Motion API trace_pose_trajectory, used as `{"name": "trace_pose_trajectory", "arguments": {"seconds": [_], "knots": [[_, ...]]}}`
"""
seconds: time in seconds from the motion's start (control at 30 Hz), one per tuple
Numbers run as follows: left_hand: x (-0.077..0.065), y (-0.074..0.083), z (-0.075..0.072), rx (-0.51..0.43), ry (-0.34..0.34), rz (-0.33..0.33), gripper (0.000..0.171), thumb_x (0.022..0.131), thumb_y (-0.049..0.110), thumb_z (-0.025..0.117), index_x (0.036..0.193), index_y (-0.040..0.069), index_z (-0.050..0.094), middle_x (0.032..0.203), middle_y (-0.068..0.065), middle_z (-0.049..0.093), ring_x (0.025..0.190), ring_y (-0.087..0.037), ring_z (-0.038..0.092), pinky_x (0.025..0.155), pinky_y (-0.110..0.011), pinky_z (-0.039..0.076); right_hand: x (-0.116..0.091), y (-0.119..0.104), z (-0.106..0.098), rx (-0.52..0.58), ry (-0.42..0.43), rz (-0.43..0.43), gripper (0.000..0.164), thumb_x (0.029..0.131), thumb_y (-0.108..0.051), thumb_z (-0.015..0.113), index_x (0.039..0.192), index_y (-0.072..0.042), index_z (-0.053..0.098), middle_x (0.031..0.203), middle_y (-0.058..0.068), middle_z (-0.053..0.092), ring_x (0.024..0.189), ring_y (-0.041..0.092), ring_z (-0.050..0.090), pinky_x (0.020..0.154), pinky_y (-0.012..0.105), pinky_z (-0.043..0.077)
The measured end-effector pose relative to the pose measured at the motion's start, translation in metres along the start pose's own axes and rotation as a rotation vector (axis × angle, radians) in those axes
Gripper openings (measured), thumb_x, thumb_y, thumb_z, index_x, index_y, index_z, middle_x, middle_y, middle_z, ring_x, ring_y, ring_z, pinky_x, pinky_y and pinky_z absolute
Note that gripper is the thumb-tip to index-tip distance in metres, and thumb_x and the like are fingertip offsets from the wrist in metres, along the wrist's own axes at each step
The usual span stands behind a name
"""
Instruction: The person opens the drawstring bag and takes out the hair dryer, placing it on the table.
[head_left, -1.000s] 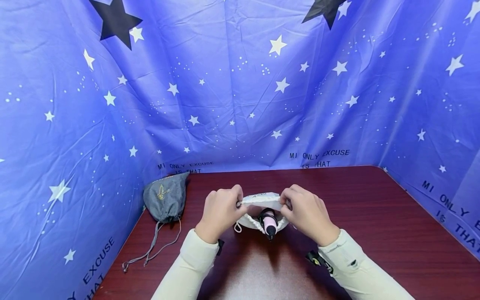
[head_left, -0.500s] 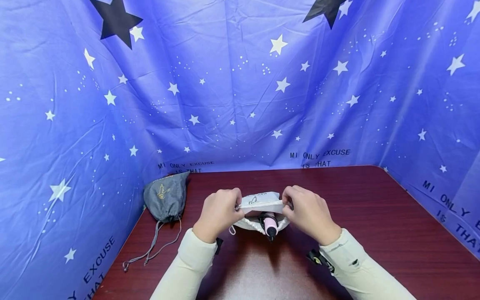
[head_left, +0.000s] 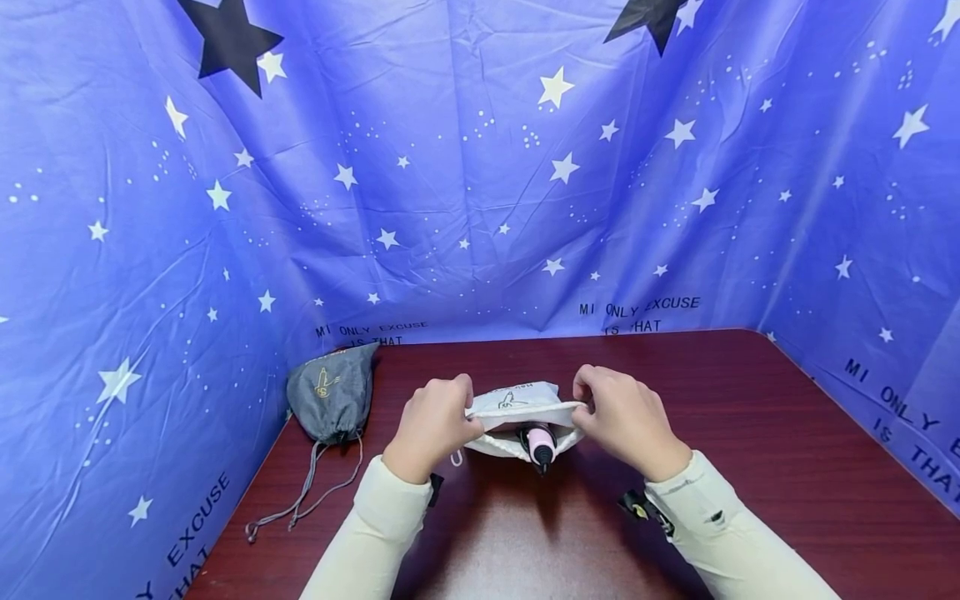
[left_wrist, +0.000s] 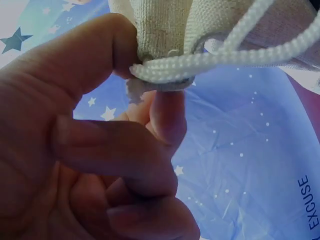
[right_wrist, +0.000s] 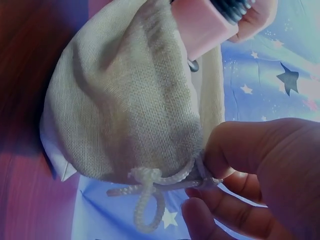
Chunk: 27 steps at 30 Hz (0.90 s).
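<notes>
A white cloth drawstring bag (head_left: 525, 408) lies on the table with its mouth toward me. The pink end of a hair styling tool (head_left: 539, 440) with a black ribbed cord sleeve juts from the mouth; the rest is hidden inside. My left hand (head_left: 435, 423) pinches one corner of the bag's rim, beside the white drawstring (left_wrist: 215, 62) in the left wrist view. The opposite corner is pinched by my right hand (head_left: 624, 421). In the right wrist view a knotted cord loop (right_wrist: 147, 200) hangs near those fingertips, and the mouth gapes between both hands.
A grey drawstring pouch (head_left: 327, 398) with a yellow print lies at the table's left edge, its cords (head_left: 307, 492) trailing toward me. Blue star-printed cloth (head_left: 465, 167) hangs behind and on both sides of the dark red table (head_left: 750, 450).
My hands have moved slightly apart, pulling the rim wider and flatter. More of the bag's printed back side shows behind the mouth. The grey pouch has stayed put.
</notes>
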<state>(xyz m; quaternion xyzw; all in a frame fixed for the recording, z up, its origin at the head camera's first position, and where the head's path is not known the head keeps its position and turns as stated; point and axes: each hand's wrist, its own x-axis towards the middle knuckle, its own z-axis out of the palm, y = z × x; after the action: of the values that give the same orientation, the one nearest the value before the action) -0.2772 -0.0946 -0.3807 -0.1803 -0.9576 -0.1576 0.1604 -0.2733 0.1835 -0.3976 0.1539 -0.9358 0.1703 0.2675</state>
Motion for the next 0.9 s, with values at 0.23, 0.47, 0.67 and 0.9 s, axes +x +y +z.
{"name": "trace_pose_trajectory", "arguments": {"seconds": [0.23,0.47,0.67,0.9], "knots": [[0.001,0.001,0.003,-0.048,0.026,-0.018,0.024,0.071,0.012,0.074,0.075,0.016,0.050,0.060,0.001,0.051,0.052,-0.022,0.049,0.048,-0.034,0.039,0.001,0.004,0.000,-0.001,-0.029,0.043,0.021,0.070,-0.016,0.077,0.082,-0.022,0.060,0.069,-0.010,0.052,0.058,0.016,0.050,0.045,0.033,0.034],[0.002,0.003,0.008,0.005,0.042,-0.016,0.026,0.074,0.009,0.075,0.075,0.016,0.050,0.059,0.003,0.051,0.052,-0.023,0.052,0.047,-0.037,0.039,0.002,0.007,0.005,0.029,-0.032,0.067,0.020,0.072,-0.013,0.075,0.080,-0.021,0.059,0.067,-0.009,0.053,0.058,0.018,0.052,0.047,0.034,0.036],[0.004,0.004,0.015,0.064,0.077,0.018,0.026,0.075,0.002,0.071,0.074,0.015,0.048,0.059,0.002,0.051,0.054,-0.029,0.059,0.047,-0.040,0.042,0.002,0.010,0.014,0.047,-0.006,0.027,0.020,0.071,-0.008,0.075,0.079,-0.018,0.059,0.067,-0.007,0.051,0.060,0.017,0.050,0.052,0.035,0.040],[0.007,0.005,0.027,0.113,0.100,-0.013,0.019,0.079,0.007,0.071,0.079,0.013,0.052,0.069,-0.006,0.066,0.059,-0.034,0.066,0.046,-0.044,0.046,0.002,0.013,0.026,0.041,-0.007,0.021,0.020,0.073,-0.007,0.073,0.079,-0.018,0.057,0.066,-0.006,0.053,0.059,0.018,0.051,0.052,0.038,0.043]]}}
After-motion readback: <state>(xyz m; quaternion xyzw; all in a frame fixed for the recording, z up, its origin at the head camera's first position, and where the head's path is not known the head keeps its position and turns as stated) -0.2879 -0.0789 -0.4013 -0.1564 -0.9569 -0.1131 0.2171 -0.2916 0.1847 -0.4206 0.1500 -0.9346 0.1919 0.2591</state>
